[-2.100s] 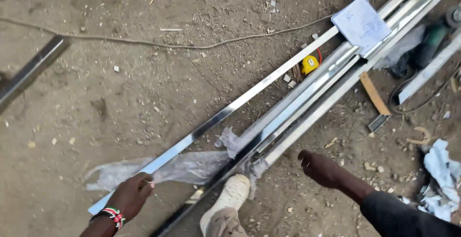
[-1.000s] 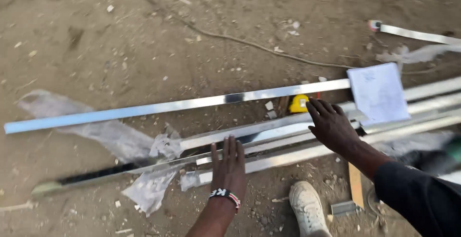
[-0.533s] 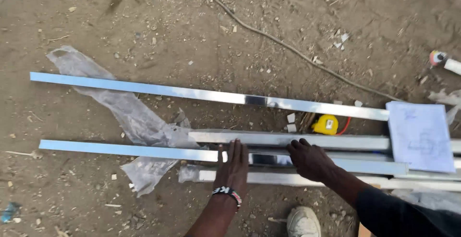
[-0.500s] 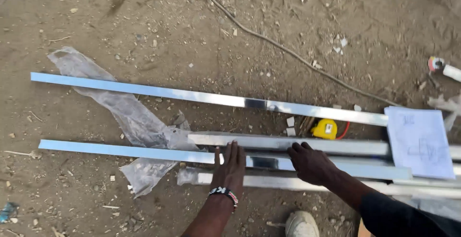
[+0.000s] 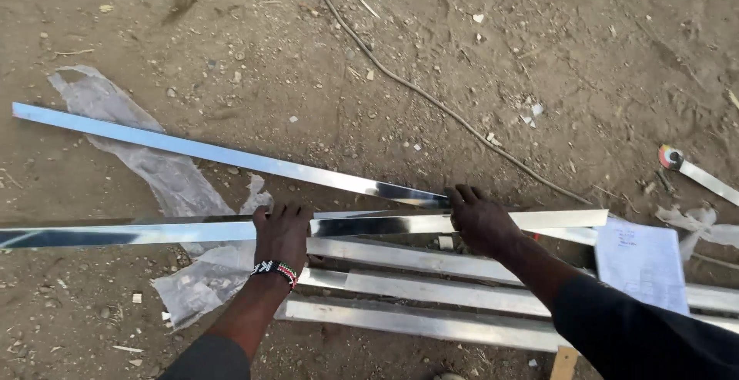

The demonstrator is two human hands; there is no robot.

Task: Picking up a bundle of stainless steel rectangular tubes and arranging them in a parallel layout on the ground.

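Nearest the camera, three steel bars (image 5: 431,291) lie side by side on the dirt floor (image 5: 477,49), with a white sheet of paper (image 5: 643,264) resting on their right end. Just beyond them both hands lie on one long bar (image 5: 154,233) that runs level across the view. The left hand (image 5: 281,234), with a beaded band at the wrist, lies palm down with fingers (image 5: 271,213) pressed together over the bar's far edge. The right hand (image 5: 481,218) clasps it further along, fingers curled over the top. The step looks like shifting or lining up this bar by its middle; since it is long and held only there, the next move calls for both hands to move evenly so neither end swings. Beyond it another bar (image 5: 223,154) lies aslant over crumpled plastic wrap (image 5: 154,164), and a thin cable (image 5: 431,99) trails across the floor.
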